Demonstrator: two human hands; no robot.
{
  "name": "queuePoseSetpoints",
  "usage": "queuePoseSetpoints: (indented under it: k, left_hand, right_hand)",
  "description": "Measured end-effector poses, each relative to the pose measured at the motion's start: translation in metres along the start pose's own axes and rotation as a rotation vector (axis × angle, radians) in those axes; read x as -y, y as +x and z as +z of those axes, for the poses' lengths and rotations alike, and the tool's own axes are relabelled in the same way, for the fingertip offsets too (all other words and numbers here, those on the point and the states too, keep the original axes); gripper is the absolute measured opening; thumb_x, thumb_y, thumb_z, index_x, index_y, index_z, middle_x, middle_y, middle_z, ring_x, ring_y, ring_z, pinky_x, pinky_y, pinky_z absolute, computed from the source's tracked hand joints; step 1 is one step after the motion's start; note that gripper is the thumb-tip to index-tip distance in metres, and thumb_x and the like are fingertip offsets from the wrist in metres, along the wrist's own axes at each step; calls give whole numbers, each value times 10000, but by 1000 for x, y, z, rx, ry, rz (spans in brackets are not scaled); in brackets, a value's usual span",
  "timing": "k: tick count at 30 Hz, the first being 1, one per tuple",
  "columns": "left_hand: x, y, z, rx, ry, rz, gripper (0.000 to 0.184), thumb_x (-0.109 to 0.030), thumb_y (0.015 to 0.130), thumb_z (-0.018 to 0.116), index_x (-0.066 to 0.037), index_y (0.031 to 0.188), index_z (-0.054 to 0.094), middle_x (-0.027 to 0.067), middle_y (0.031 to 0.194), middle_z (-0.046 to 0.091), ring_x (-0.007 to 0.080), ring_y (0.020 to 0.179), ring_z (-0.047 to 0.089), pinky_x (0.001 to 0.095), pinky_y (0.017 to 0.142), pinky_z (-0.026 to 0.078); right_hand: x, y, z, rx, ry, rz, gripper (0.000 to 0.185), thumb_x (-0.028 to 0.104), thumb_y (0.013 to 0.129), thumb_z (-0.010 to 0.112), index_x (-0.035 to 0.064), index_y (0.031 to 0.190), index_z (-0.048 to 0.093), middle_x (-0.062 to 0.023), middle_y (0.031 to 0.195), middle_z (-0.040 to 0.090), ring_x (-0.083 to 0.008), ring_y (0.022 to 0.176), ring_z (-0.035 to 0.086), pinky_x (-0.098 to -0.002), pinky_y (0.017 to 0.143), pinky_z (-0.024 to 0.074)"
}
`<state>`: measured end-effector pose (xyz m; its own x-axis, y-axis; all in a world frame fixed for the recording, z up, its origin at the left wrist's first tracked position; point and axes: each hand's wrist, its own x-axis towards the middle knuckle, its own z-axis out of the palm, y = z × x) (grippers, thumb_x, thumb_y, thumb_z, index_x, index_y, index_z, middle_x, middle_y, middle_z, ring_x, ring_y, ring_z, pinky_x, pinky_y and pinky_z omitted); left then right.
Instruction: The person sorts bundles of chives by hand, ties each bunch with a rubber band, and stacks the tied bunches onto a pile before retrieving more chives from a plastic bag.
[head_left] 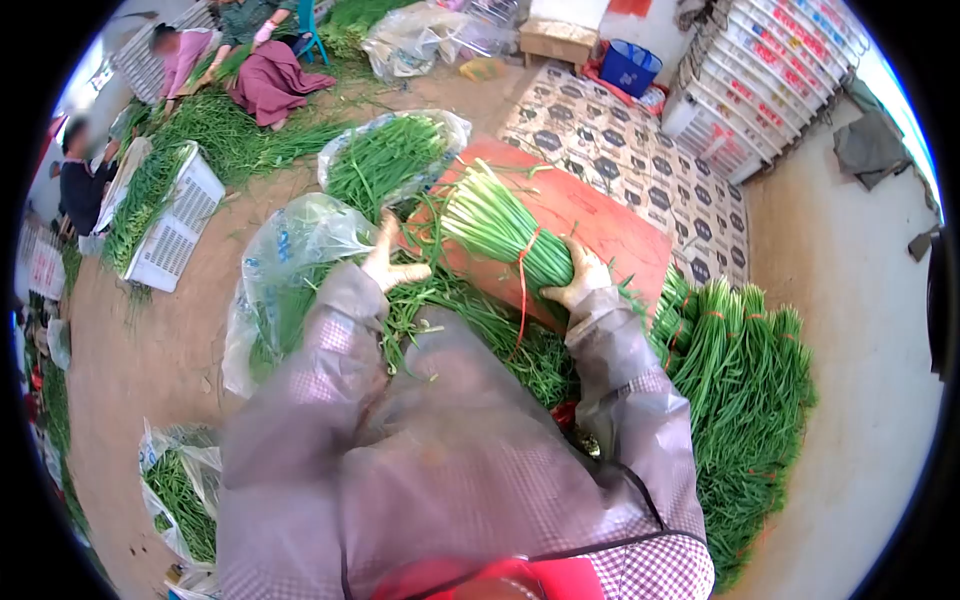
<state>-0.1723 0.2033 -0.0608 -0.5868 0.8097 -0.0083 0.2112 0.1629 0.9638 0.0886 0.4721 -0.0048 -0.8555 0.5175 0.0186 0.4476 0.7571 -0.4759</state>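
A thick bundle of chives [500, 220] with pale stem ends lies on an orange-red board [610, 225]. A red tie [524, 258] goes round it, and one loose end trails down over the board's near edge. My right hand [583, 276] is wrapped round the leafy green end of the bundle. My left hand [388, 262] is open, thumb and fingers apart, away from the bundle and close to loose chives [425, 292] at the board's left side. Whether it touches those loose leaves I cannot tell.
Tied bundles [745, 350] are stacked at the right. Plastic bags of greens [300, 270] stand to the left, with a white crate [180, 225] beyond. Stacked white crates [765, 80] line the wall near a blue basket [630, 68]. Other people [245, 40] sit among greens at the far left.
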Motion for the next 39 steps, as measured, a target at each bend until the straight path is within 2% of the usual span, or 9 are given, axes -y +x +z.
queuePoseSetpoints:
  k: [5,10,14,16,17,21,25,31,39]
  left_hand:
    - [-13,-19,36,74,-143,146,945,-215,706,831,-38,1454,282,170,1469,340,249,1314,395,356,1057,354]
    - [-113,-62,44,85,-791,107,557,-133,699,805,-14,1191,572,76,1117,633,173,1045,576,314,932,454]
    - [-109,-73,28,-6,-1007,227,641,-126,650,793,12,1228,552,109,1172,618,220,1070,581,365,967,440]
    - [-127,-84,5,30,-1055,263,626,-99,654,791,4,1222,551,100,1155,622,204,1061,584,352,955,448]
    - [-138,-90,-7,79,-1096,293,612,-71,657,788,-5,1217,549,92,1138,626,188,1053,586,340,943,457]
    - [-155,-105,-51,-86,-913,413,716,-81,622,814,-8,1271,519,104,1210,599,223,1090,579,356,966,449]
    - [-190,-122,-115,-61,-577,454,810,15,599,839,-30,1318,469,80,1241,582,190,1159,535,358,999,435]
    - [-245,-157,-152,83,-215,536,908,14,578,873,-42,1352,401,78,1304,526,179,1173,515,368,1016,431]
    - [-148,-204,-101,550,-470,-245,694,-147,682,847,-14,1277,515,98,1205,610,178,1113,560,340,957,448]
  right_hand:
    - [69,-11,13,-19,851,-111,882,131,533,856,36,1315,458,-87,1203,594,-185,1109,557,-330,956,461]
    - [133,-19,31,-39,774,-415,932,-4,579,845,13,1375,361,-116,1280,543,-234,1184,523,-377,994,441]
    - [177,-25,18,70,918,-442,985,20,585,850,29,1413,317,-131,1359,466,-251,1254,455,-407,1054,374]
    - [211,-19,-22,420,909,-673,991,91,628,852,24,1435,282,-143,1397,418,-259,1313,381,-419,1099,301]
    - [210,-14,-34,349,657,-731,995,179,676,844,17,1455,246,-146,1420,386,-269,1345,329,-422,1119,252]
    - [232,3,-45,478,1069,-597,939,-44,744,714,42,1486,145,-173,1495,264,-273,1352,325,-406,1077,318]
    - [300,-7,-47,331,729,-899,1064,120,733,787,-47,1471,39,-210,1473,263,-324,1369,255,-425,1117,207]
    - [335,-11,-2,446,576,-970,557,160,806,725,33,1300,501,-120,1331,494,-243,1229,448,-383,1018,351]
    - [250,-34,35,693,916,-699,382,211,846,669,60,1167,528,-56,1072,400,-186,973,355,-349,819,278]
